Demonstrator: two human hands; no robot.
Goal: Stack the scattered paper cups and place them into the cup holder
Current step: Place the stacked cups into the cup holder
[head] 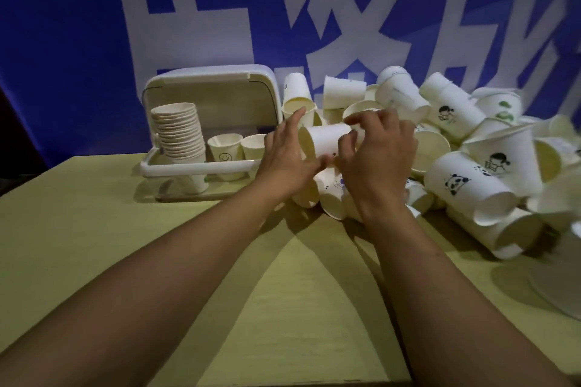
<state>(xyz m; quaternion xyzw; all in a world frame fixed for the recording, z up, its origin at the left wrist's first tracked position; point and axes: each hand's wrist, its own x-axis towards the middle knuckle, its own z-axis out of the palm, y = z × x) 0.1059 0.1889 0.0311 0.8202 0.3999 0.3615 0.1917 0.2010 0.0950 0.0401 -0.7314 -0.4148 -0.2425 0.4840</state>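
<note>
Two bare forearms nearest the lens, reaching forward over a yellow-green table (94, 229). Behind everything, a big blue banner (63, 25) with white characters.

On the right half of the table, a large heap of scattered paper cups (471, 148), lying on their sides and over each other; too many and too overlapped for an exact count, certainly more than twenty. Some with small drawings: one panda, two of a child figure, one with green marks.

At back left, one white cup holder (201, 166), lid raised. Inside at its left end, one tall stack (179, 132) of nested cups, about fifteen rims visible. Beside that, two more cups (239, 148) standing mouth up, perhaps the tops of short stacks; cannot tell.

In the middle, one held cup (327, 143), on its side, mouth to the left, raised above the pile. Right hand (377, 160) curled around its base end, fingers and thumb gripping. Left hand (289, 160) at the mouth end, fingers mostly spread, thumb touching the cup from below; more a support than a real clasp, as far as visible.

Judged progress: well under half. One full stack stored, two others begun, most of the heap not yet gathered, nested and put in.
</note>
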